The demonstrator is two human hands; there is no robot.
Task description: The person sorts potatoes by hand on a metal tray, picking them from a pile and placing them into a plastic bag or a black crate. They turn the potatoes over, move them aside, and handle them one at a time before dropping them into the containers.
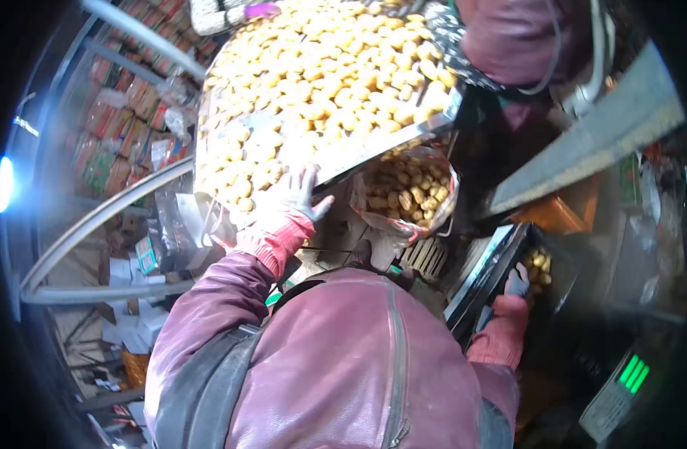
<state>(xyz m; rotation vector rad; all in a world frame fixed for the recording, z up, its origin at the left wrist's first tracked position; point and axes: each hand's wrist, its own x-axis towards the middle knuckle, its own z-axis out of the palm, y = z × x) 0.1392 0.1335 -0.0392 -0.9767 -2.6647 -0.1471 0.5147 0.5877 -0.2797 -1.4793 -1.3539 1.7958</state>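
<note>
Many potatoes (336, 67) are spread over a large table with a metal edge (396, 142). My left hand (302, 193), in a pale glove, is at the table's near edge with its fingers apart and nothing held. Below the edge hangs a clear plastic bag (370, 213) filled with potatoes (414, 196). My right hand (516, 283), also gloved, is at the dark rim of a tray or chute (501, 262) on the right, beside a few potatoes (538, 273). Its fingers are too small and shadowed to tell what they hold.
A co-worker's purple-gloved hand (263, 10) is at the table's far left, and another person in a dark red jacket (523, 37) stands at upper right. A metal beam (590, 138) slants in from the right. Curved rails (108, 217) and packed bags (126, 120) are on the left.
</note>
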